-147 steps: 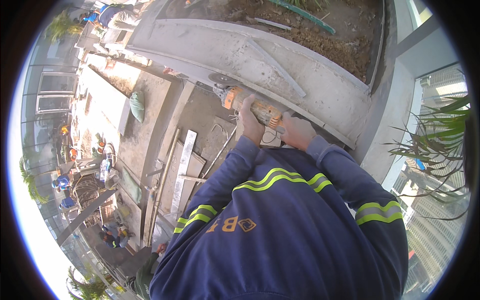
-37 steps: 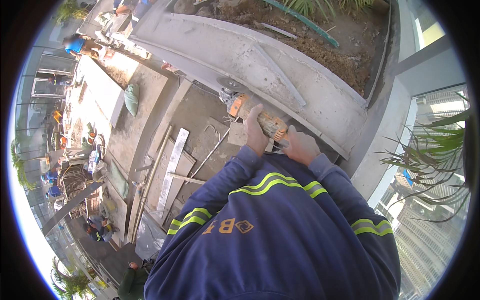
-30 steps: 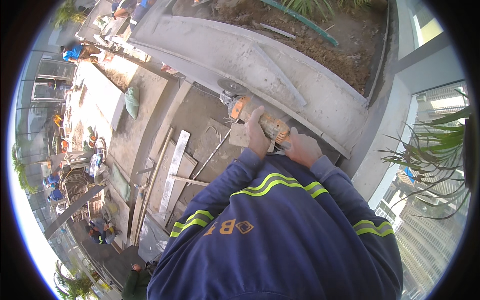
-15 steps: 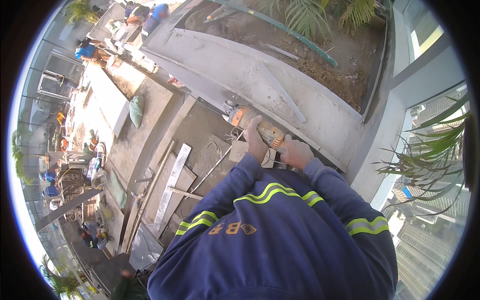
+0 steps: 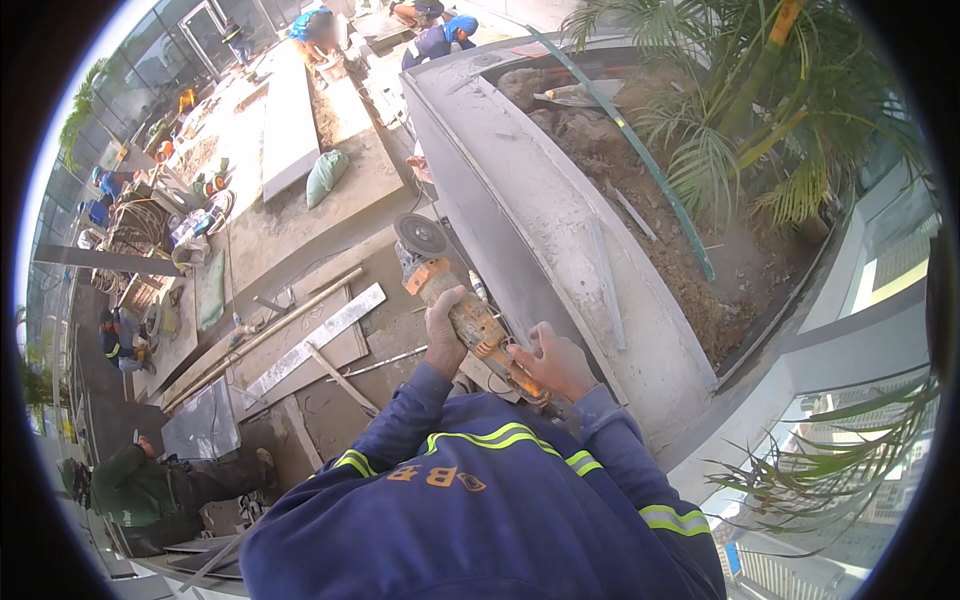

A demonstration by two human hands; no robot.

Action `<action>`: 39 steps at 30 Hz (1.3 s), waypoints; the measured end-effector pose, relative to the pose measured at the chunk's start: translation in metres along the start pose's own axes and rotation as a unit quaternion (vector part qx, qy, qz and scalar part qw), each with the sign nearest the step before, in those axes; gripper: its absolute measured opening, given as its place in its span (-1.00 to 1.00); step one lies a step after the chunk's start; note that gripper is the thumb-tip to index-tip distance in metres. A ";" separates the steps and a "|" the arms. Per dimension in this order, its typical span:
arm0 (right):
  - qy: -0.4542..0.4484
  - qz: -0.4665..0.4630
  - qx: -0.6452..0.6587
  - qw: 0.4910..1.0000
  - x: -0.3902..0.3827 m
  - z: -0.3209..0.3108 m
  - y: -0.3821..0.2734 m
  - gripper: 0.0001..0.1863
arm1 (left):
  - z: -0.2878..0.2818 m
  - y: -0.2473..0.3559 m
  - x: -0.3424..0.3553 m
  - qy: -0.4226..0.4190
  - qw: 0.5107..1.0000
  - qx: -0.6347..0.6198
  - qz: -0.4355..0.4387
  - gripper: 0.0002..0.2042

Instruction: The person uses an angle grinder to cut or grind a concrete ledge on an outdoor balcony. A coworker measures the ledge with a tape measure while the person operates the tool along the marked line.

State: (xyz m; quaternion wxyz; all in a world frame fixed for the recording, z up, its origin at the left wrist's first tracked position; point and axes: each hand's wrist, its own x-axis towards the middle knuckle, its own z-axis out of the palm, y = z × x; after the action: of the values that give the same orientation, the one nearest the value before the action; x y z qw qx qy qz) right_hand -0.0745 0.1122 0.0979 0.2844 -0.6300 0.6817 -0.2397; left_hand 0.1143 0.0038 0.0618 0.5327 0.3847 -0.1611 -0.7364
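Observation:
My left hand point(image 5: 446, 330) is closed around the middle of a dusty orange angle grinder point(image 5: 478, 330). My right hand point(image 5: 557, 362) is at its rear end, fingers bent and partly raised against the tool. The grinder's dark disc point(image 5: 420, 236) sits at the upper end, beside a grey concrete ledge point(image 5: 520, 210) and apparently clear of it. A thin pale strip point(image 5: 607, 285) lies along the ledge top. Below the grinder, boards and a white plank point(image 5: 310, 345) lie on the floor to my left.
A planter with soil point(image 5: 750, 290) and palm fronds is at right, beside glass. A green sack point(image 5: 326, 178), poles, cables and large slabs lie at left. A co-worker in green point(image 5: 125, 485) is low at lower left; several other workers are toward the back.
My view has swung toward the back of the site and the planter. The grinder has turned steeper, disc higher and further left, and my right hand's fingers have loosened and lifted somewhat.

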 end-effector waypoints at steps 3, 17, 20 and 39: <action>0.102 0.028 -0.059 0.993 0.027 0.003 0.040 -0.58 | -0.033 0.023 0.005 0.013 0.999 -0.027 0.019 -0.71; 0.259 0.115 -0.303 0.910 0.045 0.038 0.087 -0.49 | -0.114 0.088 0.056 0.001 0.992 -0.121 0.025 -0.74; 0.250 0.105 -0.327 0.905 0.048 0.034 0.086 -0.53 | -0.126 0.095 0.064 0.015 0.989 -0.144 0.013 -0.73; 0.264 0.009 -0.365 0.893 0.061 0.041 0.082 -0.60 | -0.160 0.119 0.072 0.032 0.991 -0.123 0.038 -0.74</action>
State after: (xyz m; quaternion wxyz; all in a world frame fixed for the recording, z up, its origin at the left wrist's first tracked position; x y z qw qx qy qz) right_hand -0.1085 0.0605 0.0068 -0.1538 -0.5973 0.7765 -0.1287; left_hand 0.3010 -0.0794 0.0057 0.6086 0.3329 -0.0669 -0.7172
